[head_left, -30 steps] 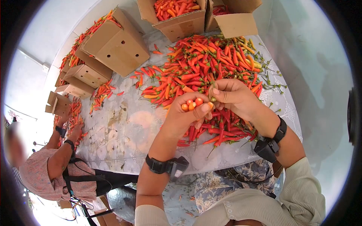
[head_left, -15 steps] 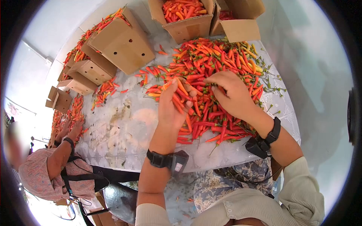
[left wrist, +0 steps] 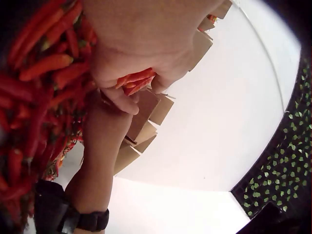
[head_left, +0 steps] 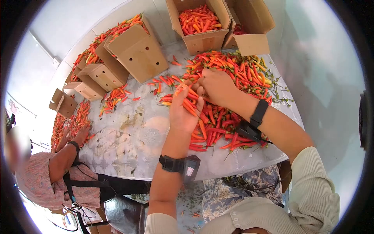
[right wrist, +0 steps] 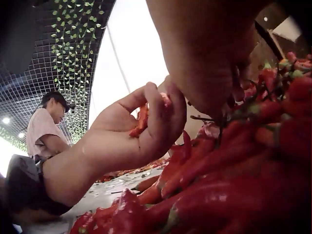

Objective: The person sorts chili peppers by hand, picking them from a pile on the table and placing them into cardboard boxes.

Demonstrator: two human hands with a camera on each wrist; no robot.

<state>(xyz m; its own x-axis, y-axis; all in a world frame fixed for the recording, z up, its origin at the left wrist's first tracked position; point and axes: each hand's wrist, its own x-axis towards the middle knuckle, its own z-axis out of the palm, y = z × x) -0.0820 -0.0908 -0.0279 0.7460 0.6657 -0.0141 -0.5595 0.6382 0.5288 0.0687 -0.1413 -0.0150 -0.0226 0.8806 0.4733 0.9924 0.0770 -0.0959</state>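
Note:
My left hand is palm up with its fingers curled round a small bunch of red and orange chillies, which also show in the left wrist view as chillies between thumb and fingers. Just beyond it, the right hand hangs over the big chilli pile, its fingers bent downward beside the left fingertips. The right wrist view has the right hand low over the pile, a thin green stem by its fingertips; I cannot tell whether it pinches a chilli.
Open cardboard boxes of chillies line the table's back and left side. Loose green stems lie at the pile's right. Another person works at a smaller chilli heap on the left. Debris dots the table cloth.
A second ago both hands met, the right pinching at the stem ends of the left's chillies. They parted, then the right hand moved left over the pile; the left bunch now lies in the opened-up palm.

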